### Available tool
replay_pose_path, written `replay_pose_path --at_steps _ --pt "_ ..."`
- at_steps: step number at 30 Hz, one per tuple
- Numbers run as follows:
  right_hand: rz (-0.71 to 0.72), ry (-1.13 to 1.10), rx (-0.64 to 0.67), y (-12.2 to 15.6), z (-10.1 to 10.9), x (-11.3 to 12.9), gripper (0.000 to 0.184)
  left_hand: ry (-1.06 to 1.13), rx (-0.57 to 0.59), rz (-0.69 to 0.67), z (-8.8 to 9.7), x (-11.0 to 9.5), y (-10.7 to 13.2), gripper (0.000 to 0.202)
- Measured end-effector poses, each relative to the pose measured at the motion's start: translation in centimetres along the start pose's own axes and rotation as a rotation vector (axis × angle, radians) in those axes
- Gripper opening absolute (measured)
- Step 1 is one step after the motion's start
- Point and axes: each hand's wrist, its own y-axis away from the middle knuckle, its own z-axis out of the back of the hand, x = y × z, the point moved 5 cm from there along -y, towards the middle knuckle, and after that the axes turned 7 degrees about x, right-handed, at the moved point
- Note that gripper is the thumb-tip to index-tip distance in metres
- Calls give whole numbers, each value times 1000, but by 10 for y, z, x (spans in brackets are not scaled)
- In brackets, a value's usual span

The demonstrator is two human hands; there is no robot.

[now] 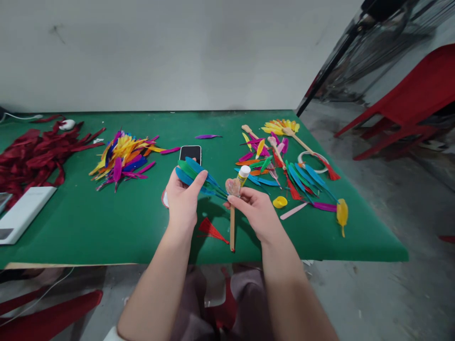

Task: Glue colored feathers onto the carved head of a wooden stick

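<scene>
My left hand (183, 199) is closed on a fan of blue and green feathers (195, 175), thumb pressed on top. My right hand (254, 208) grips a wooden stick (232, 229) with a heart-shaped top and a glue stick (243, 174) with a white cap, held against the feather quills. A red tassel (212, 230) hangs from the stick's lower end over the green table cover (106, 222). A yellow cap (279, 202) lies just right of my right hand.
A black phone (190, 152) lies behind my hands. A mixed feather pile (122, 156) sits left, dark red feathers (31, 151) far left, a white box (21, 213) at the left edge. Loose feathers, a finished feather fan (284, 129) and a ring (313, 161) lie right. Red chair (408, 104) beyond.
</scene>
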Motion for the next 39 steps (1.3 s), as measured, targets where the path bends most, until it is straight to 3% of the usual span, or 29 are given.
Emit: replay_pose_path --at_steps 8,39 --pt "0 -15 -6 0 0 -1 19 -12 -21 15 1 2 0 26" --pt "-6 -38 11 0 -1 -2 18 57 -16 -20 2 4 0 23"
